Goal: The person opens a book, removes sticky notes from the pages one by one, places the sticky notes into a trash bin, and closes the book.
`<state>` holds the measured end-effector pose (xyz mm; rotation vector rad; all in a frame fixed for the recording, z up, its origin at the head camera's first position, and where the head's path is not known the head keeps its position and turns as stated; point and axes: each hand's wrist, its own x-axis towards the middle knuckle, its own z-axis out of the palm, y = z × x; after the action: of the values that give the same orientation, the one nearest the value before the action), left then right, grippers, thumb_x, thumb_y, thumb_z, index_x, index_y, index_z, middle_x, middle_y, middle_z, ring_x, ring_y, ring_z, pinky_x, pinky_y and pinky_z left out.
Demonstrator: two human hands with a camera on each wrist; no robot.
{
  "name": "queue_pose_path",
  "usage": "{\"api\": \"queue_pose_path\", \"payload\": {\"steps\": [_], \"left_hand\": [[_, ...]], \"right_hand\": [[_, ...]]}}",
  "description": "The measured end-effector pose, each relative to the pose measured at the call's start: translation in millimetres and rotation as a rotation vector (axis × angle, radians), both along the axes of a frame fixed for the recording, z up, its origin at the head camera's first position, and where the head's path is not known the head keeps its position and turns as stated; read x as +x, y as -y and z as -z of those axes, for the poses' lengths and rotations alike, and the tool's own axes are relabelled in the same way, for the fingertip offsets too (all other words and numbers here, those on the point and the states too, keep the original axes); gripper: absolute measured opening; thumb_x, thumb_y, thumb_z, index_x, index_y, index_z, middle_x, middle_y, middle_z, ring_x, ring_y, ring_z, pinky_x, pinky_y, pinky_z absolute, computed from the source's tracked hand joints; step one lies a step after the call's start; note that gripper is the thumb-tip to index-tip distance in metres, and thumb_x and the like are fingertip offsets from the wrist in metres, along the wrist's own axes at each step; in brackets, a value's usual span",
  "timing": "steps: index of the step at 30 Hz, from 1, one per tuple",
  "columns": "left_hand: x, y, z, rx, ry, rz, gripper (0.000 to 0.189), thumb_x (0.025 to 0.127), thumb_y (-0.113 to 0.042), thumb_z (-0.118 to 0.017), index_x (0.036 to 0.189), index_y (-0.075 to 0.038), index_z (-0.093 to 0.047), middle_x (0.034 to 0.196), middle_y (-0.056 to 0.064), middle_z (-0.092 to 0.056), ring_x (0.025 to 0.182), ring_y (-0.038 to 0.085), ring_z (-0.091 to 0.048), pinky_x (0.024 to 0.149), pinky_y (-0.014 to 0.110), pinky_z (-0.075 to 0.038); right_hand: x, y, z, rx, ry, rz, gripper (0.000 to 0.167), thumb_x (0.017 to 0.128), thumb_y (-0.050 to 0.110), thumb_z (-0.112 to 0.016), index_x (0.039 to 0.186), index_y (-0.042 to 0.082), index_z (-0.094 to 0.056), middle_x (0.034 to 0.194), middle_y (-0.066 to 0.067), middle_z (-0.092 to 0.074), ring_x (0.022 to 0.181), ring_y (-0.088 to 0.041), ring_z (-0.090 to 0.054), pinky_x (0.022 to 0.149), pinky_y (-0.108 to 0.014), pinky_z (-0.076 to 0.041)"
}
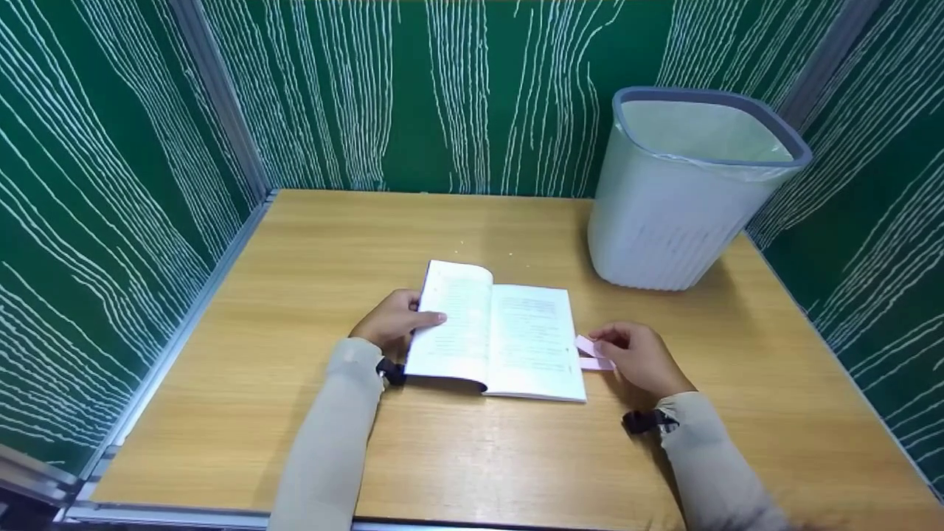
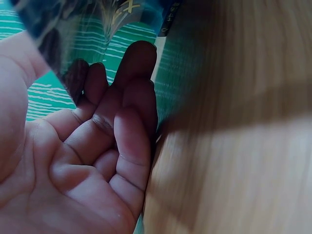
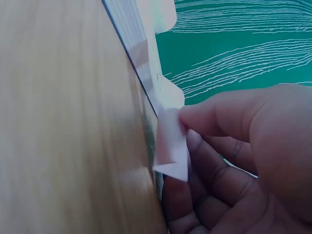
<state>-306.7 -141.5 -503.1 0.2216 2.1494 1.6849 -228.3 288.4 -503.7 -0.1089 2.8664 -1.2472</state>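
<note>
An open book (image 1: 527,339) with printed pages lies on the wooden table. My left hand (image 1: 394,318) grips its left side, thumb on the page and fingers behind the dark glossy cover (image 2: 53,34). Two pale pink paper strips (image 1: 596,363) stick out from the book's right edge. Beside that edge, my right hand (image 1: 640,358) pinches a pink strip (image 3: 170,136) between thumb and forefinger. This strip has a folded end in the right wrist view, and its other end meets the page block.
A tall white bin (image 1: 664,214) with a grey-blue rim and a plastic liner stands at the back right of the table (image 1: 310,251). Small white specks lie behind the book. Green panels (image 1: 413,96) with white wavy lines enclose the back and sides.
</note>
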Motion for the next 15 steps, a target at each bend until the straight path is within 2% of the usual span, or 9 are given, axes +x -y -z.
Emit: {"api": "queue_pose_path", "payload": {"steps": [7,15], "left_hand": [[-0.6,-0.1,-1.1,-0.022,0.013,-0.012,0.048,0.087,-0.028,-0.085,0.126,-0.007,-0.067,0.108,0.012,-0.074,0.087,0.024,-0.075,0.075,0.036,-0.062],[0.7,-0.7,-2.8,-0.03,0.055,-0.031,0.052,0.086,-0.032,-0.086,0.127,-0.007,-0.065,0.107,0.013,-0.075,0.087,0.026,-0.076,0.075,0.039,-0.063]], "right_hand": [[-1.0,1.6,-3.1,-0.04,0.028,0.045,0.017,0.1,0.014,-0.065,0.115,0.016,-0.074,0.104,-0.007,-0.069,0.096,-0.023,-0.058,0.082,-0.03,-0.049],[0.9,4.4,-7.3,-0.09,-0.04,0.055,0.019,0.099,0.012,-0.069,0.117,0.01,-0.073,0.105,-0.009,-0.072,0.096,-0.024,-0.061,0.08,-0.022,-0.05]]}}
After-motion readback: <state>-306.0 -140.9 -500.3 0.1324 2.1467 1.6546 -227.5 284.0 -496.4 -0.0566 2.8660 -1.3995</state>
